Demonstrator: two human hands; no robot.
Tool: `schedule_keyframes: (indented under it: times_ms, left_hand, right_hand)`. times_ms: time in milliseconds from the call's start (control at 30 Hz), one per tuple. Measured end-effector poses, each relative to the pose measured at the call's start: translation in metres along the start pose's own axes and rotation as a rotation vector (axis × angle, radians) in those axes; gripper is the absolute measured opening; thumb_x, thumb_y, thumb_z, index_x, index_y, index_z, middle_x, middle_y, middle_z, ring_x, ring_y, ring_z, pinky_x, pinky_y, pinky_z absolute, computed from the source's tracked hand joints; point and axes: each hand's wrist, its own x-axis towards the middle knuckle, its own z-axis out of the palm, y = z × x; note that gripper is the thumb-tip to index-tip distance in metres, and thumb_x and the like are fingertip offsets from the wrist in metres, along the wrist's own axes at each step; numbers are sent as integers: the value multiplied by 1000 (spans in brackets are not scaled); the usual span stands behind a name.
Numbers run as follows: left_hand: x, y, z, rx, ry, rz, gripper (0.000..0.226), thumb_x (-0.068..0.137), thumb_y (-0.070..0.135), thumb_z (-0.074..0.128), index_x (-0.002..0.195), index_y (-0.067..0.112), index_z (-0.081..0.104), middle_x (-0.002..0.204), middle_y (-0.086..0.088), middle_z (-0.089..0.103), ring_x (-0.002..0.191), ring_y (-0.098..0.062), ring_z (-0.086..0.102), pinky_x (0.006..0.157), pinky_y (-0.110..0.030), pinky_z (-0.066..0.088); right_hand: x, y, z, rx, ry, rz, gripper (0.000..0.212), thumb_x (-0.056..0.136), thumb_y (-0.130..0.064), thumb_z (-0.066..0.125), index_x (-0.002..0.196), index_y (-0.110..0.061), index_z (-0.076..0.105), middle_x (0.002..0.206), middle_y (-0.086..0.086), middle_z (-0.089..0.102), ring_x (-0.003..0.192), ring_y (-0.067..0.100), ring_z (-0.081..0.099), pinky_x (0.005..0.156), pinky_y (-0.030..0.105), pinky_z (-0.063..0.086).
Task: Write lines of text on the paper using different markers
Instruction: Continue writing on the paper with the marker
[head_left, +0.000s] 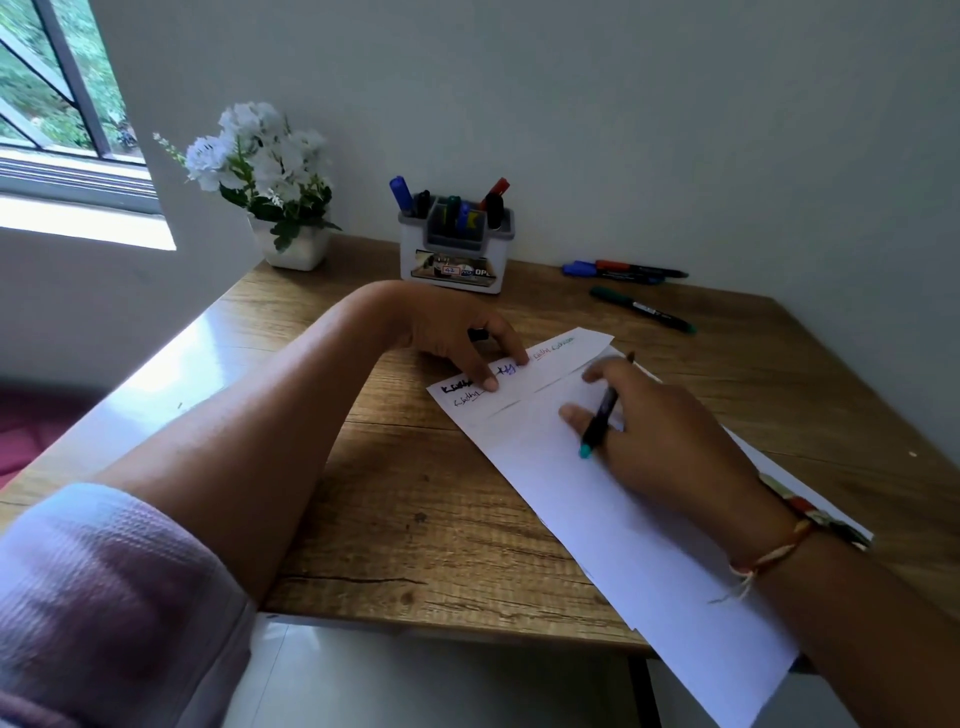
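From the head view, a long white paper (597, 493) is seen lying slanted on the wooden table (415, 519), with its near end sticking out past the table edge. A few short words (553, 348) in black, blue, red and green are written at its far end.

The far end is pressed down by the left hand (447, 322). Its fingers are spread a little and their fingertips (491, 383) are set on the words. Something small and dark is seen under this hand, but what it is cannot be told.

The right hand (670, 431) is laid on the middle of the paper. A black marker (602, 413) with a teal end is pinched in its fingers, with the teal end pointing toward the person. A thread band (774, 551) is worn on that wrist, and a pink sleeve (104, 597) is seen on the left arm.

A holder (457, 260) full of markers is placed at the back of the table by the wall. To its right, a blue marker (579, 268) and a red marker (639, 268) are laid side by side, with a green marker (641, 308) just in front of them. White flowers (260, 161) in a white pot (296, 249) are set in the back left corner, near a window (52, 104).
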Motion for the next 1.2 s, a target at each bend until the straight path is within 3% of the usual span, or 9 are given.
schedule_keyframes:
  times_ms: [100, 200, 300, 433, 533, 600, 700, 833, 1200]
  left_hand:
    - [-1, 0, 0, 1, -5, -1, 39, 84, 29, 77, 114, 47, 62, 113, 30, 50, 101, 0, 51, 93, -23, 37]
    - [-2, -2, -1, 10, 17, 12, 30, 83, 29, 77, 99, 47, 60, 94, 24, 67, 88, -3, 66, 87, -23, 48]
    - [-5, -2, -1, 11, 24, 3, 32, 82, 29, 77, 103, 44, 60, 95, 24, 68, 93, -2, 65, 80, -20, 46]
    - [-7, 0, -2, 2, -9, -12, 38, 85, 30, 74, 108, 54, 56, 107, 26, 60, 99, 1, 57, 79, -18, 39]
    - [-6, -3, -3, 8, -20, -13, 40, 87, 26, 73, 111, 54, 57, 93, 43, 60, 96, 8, 53, 83, -19, 37]
    - [-6, -5, -3, 10, -21, -1, 43, 87, 25, 73, 113, 55, 57, 90, 48, 58, 96, 11, 51, 88, -21, 37]
    - [-4, -7, -4, -7, -26, 7, 43, 88, 23, 71, 118, 51, 59, 108, 34, 57, 104, 4, 52, 99, -32, 39]
    - [-3, -7, -5, -2, -11, 5, 44, 89, 20, 70, 125, 43, 60, 104, 36, 57, 101, 5, 54, 88, -24, 40]
    - [-5, -3, -4, -27, -12, 6, 41, 91, 16, 68, 120, 43, 60, 106, 25, 58, 98, -1, 57, 82, -22, 42]
  right_hand:
    - [7, -20, 1, 460, 244, -203, 45, 96, -60, 39, 118, -26, 58, 98, -3, 73, 81, 7, 69, 63, 23, 57]
    - [20, -40, 7, 953, 82, -107, 53, 93, -59, 46, 100, -13, 72, 83, 7, 77, 79, 17, 76, 69, 33, 63]
    - [33, -41, 15, 891, 0, 15, 29, 96, -40, 61, 94, -14, 74, 80, 6, 78, 76, 17, 77, 69, 32, 62]
    - [39, -29, 24, 899, -55, 38, 9, 95, -26, 65, 94, -20, 72, 84, 3, 78, 81, 16, 77, 72, 35, 61]
    - [43, -29, 28, 880, -80, 29, 6, 88, -21, 70, 90, -22, 76, 85, 2, 78, 89, 21, 75, 77, 35, 60]
    - [44, -28, 29, 816, -72, -17, 9, 80, -20, 74, 85, -24, 79, 86, -1, 78, 93, 19, 73, 84, 37, 60]
    - [45, -25, 30, 879, -93, -3, 7, 80, -21, 74, 85, -21, 79, 84, 2, 78, 89, 18, 74, 81, 34, 61]
    - [47, -27, 34, 912, -63, 28, 8, 84, -21, 73, 84, -14, 76, 76, 7, 77, 75, 18, 76, 67, 25, 60]
    - [45, -31, 34, 724, -46, -38, 26, 69, -44, 68, 80, -22, 77, 73, -2, 76, 76, 11, 72, 83, 45, 60]
